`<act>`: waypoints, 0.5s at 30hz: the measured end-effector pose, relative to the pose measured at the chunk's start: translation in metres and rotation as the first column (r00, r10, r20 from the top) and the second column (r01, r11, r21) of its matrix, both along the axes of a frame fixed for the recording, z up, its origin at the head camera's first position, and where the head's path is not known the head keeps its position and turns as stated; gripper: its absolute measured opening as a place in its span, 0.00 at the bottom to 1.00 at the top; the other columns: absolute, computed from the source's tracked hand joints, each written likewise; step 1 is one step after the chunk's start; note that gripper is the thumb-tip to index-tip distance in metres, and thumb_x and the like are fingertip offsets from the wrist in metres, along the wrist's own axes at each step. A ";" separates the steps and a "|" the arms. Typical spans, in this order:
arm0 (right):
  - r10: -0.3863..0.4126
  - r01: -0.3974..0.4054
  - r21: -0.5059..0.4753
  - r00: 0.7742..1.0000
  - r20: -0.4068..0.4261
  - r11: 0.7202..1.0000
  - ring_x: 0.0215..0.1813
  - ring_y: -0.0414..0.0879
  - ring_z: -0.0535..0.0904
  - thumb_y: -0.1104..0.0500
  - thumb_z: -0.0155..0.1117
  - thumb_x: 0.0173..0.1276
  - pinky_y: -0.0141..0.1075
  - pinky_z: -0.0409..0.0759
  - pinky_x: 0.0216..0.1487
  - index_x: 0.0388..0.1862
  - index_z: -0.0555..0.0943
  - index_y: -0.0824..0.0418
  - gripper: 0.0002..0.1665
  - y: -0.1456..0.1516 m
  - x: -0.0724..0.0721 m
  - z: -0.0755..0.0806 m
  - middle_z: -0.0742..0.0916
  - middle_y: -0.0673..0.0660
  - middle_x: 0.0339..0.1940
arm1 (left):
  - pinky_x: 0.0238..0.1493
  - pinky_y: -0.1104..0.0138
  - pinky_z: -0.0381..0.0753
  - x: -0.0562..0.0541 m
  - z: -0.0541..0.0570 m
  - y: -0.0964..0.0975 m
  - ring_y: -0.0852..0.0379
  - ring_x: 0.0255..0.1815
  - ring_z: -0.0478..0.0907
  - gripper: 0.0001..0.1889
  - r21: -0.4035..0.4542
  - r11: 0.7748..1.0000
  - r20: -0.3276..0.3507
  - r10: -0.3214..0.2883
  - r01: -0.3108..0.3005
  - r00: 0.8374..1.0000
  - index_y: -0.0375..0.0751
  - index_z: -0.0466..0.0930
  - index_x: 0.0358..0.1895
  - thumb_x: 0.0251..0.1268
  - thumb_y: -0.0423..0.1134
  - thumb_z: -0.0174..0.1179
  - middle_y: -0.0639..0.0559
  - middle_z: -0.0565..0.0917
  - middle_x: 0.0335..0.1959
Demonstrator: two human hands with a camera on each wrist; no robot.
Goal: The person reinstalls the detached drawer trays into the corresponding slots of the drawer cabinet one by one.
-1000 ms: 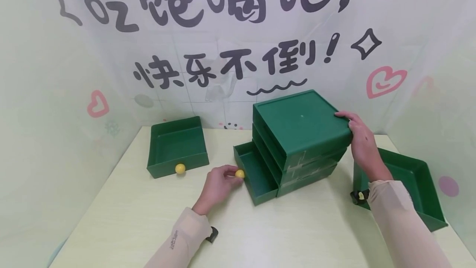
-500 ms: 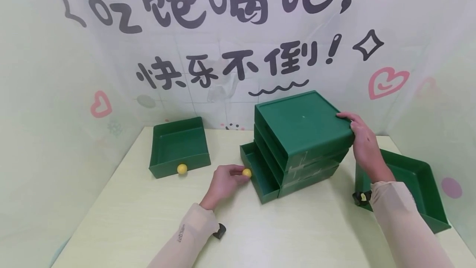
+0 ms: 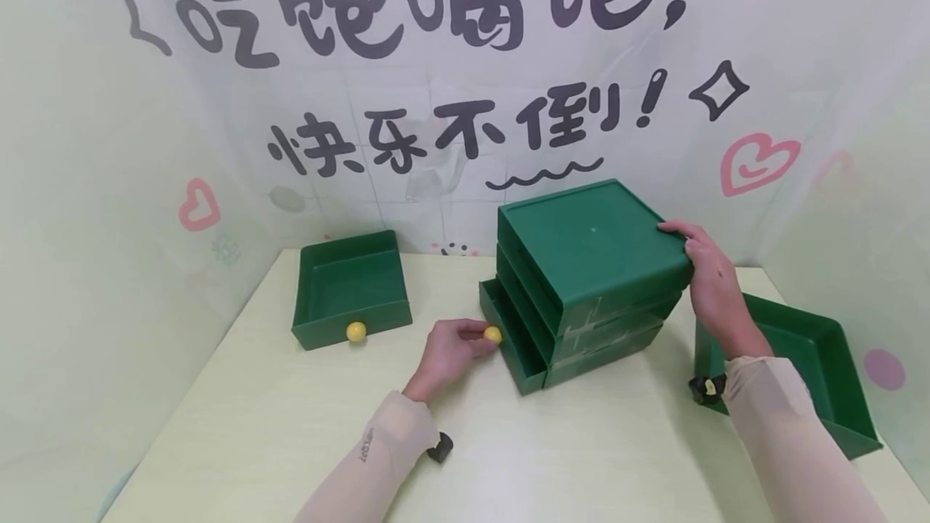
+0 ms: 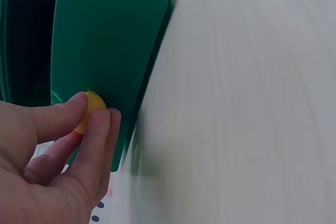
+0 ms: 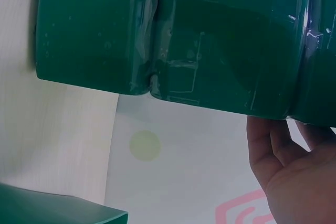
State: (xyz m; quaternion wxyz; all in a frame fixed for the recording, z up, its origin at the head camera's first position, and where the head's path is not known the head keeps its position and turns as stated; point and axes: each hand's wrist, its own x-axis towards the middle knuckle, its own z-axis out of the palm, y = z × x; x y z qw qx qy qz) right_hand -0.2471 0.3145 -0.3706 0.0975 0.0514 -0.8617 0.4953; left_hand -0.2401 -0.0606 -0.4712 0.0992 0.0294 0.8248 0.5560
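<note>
In the head view a green drawer cabinet (image 3: 592,240) stands with its lowest drawer (image 3: 512,345) partly pulled out to the left. My left hand (image 3: 452,353) pinches that drawer's round yellow knob (image 3: 492,335) between thumb and fingers. Close up in the left wrist view, the fingertips wrap the knob (image 4: 92,109) against the green drawer front (image 4: 107,40). The two slots above this drawer have no drawer in them. My right hand (image 3: 715,289) holds the cabinet by its upper right edge; in the right wrist view its bent fingers (image 5: 262,145) reach behind the cabinet's edge.
A loose green drawer (image 3: 352,325) with a yellow knob sits at the back left of the pale table (image 3: 240,426). Another green drawer (image 3: 846,378) lies at the right, partly covered by my right forearm. A wall with large printed characters (image 3: 465,127) rises behind.
My left hand has moved right with the knob, and the lowest drawer has slid further into the cabinet. The right hand keeps its hold on the cabinet.
</note>
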 end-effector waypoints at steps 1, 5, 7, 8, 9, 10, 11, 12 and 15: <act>0.004 -0.004 -0.002 1.000 0.001 1.000 0.82 0.62 0.54 0.48 0.17 0.84 0.69 0.51 0.78 0.78 0.65 0.51 0.34 0.000 0.000 0.000 0.60 0.58 0.84 | 0.58 0.57 0.83 0.000 -0.001 0.001 0.50 0.53 0.85 0.16 0.006 1.000 0.000 0.002 -0.002 1.000 0.41 0.86 0.54 0.64 0.40 0.70 0.46 0.90 0.50; 0.010 -0.010 -0.006 1.000 0.007 1.000 0.83 0.61 0.54 0.47 0.17 0.84 0.68 0.51 0.79 0.78 0.65 0.50 0.34 0.000 0.000 -0.001 0.60 0.57 0.84 | 0.59 0.56 0.83 0.001 -0.002 0.008 0.50 0.53 0.86 0.17 0.018 1.000 -0.009 0.004 -0.004 1.000 0.39 0.86 0.54 0.64 0.38 0.70 0.45 0.90 0.50; 0.010 -0.010 -0.010 1.000 0.010 1.000 0.83 0.62 0.54 0.47 0.16 0.84 0.69 0.51 0.78 0.78 0.64 0.49 0.35 0.000 0.001 -0.001 0.60 0.57 0.84 | 0.61 0.55 0.82 0.000 -0.002 0.011 0.50 0.54 0.86 0.17 0.022 1.000 -0.018 0.004 -0.004 1.000 0.38 0.86 0.55 0.65 0.37 0.69 0.44 0.90 0.49; 0.008 -0.008 -0.010 1.000 0.011 1.000 0.82 0.62 0.54 0.47 0.16 0.84 0.70 0.51 0.78 0.78 0.64 0.49 0.35 0.001 0.001 -0.001 0.59 0.57 0.84 | 0.61 0.55 0.82 -0.001 -0.002 0.013 0.50 0.54 0.85 0.16 0.018 1.000 -0.023 0.004 -0.004 1.000 0.38 0.86 0.55 0.65 0.38 0.69 0.45 0.90 0.49; 0.008 -0.007 -0.011 1.000 0.012 1.000 0.82 0.63 0.54 0.47 0.16 0.84 0.70 0.51 0.78 0.78 0.64 0.50 0.35 0.001 0.001 -0.001 0.59 0.57 0.84 | 0.62 0.55 0.82 -0.001 -0.002 0.014 0.50 0.55 0.85 0.16 0.018 1.000 -0.023 0.006 -0.006 1.000 0.38 0.86 0.55 0.65 0.38 0.69 0.45 0.90 0.49; 0.007 -0.007 -0.013 1.000 0.014 1.000 0.82 0.63 0.54 0.47 0.16 0.84 0.70 0.51 0.78 0.78 0.64 0.50 0.35 0.001 0.001 -0.001 0.59 0.57 0.84 | 0.62 0.55 0.81 -0.002 -0.002 0.015 0.50 0.55 0.84 0.16 0.017 1.000 -0.025 0.007 -0.007 1.000 0.38 0.86 0.54 0.65 0.38 0.69 0.45 0.90 0.49; 0.008 -0.008 -0.014 1.000 0.015 1.000 0.82 0.63 0.54 0.47 0.16 0.84 0.71 0.51 0.77 0.78 0.63 0.50 0.35 0.000 0.002 -0.001 0.59 0.58 0.84 | 0.62 0.55 0.81 -0.003 -0.002 0.016 0.50 0.56 0.84 0.16 0.015 1.000 -0.027 0.007 -0.007 1.000 0.38 0.86 0.54 0.65 0.38 0.69 0.45 0.90 0.49; 0.008 -0.007 -0.014 1.000 0.016 1.000 0.82 0.64 0.54 0.47 0.16 0.84 0.71 0.52 0.77 0.78 0.63 0.50 0.35 0.000 0.002 0.000 0.59 0.58 0.84 | 0.62 0.55 0.81 -0.003 -0.002 0.017 0.49 0.56 0.84 0.16 0.013 1.000 -0.030 0.008 -0.007 1.000 0.38 0.86 0.54 0.65 0.37 0.69 0.45 0.90 0.49; 0.007 -0.007 -0.012 1.000 0.015 1.000 0.82 0.63 0.54 0.47 0.16 0.84 0.71 0.52 0.77 0.78 0.64 0.50 0.35 0.000 0.001 0.000 0.59 0.57 0.84 | 0.61 0.54 0.81 -0.004 -0.003 0.019 0.49 0.56 0.84 0.15 0.010 1.000 -0.037 0.004 -0.003 0.999 0.38 0.86 0.54 0.66 0.37 0.68 0.45 0.90 0.49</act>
